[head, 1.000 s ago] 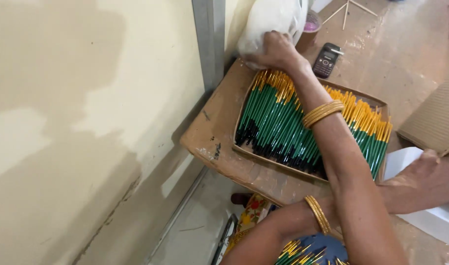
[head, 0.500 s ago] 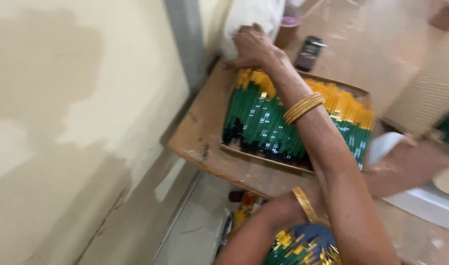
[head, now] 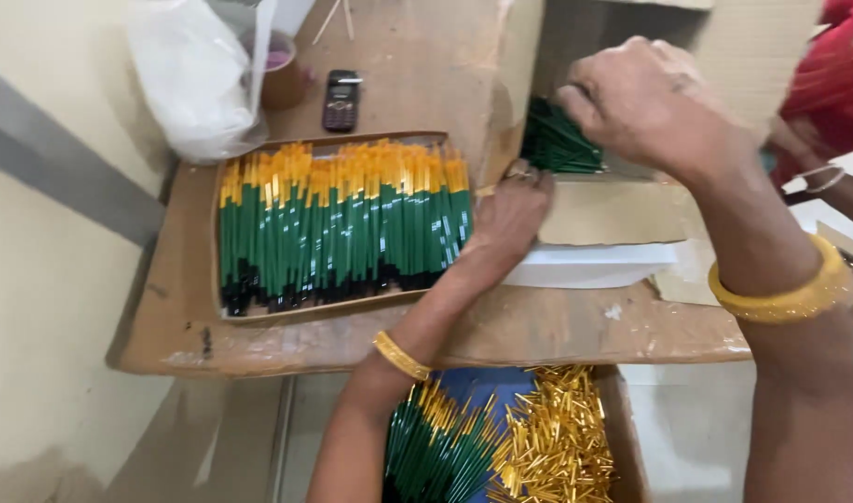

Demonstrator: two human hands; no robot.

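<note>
**Hands at the green sticks**

The right hand [head: 645,102] closes on a bunch of green sticks [head: 557,142] above a cardboard box [head: 613,210]. The left hand [head: 505,219] curls against the box's edge — beside the full tray [head: 338,224] on the brown table [head: 557,326].

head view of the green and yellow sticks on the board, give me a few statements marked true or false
1. The tray of sticks lies on the brown board. True.
2. The left hand rests at the tray's right end. True.
3. The right hand holds the phone. False: it is on a bundle of green sticks; the phone lies apart on the board.
4. The wrists are bare. False: each shows a gold bangle.
5. The white bag sits beyond the tray. True.
</note>
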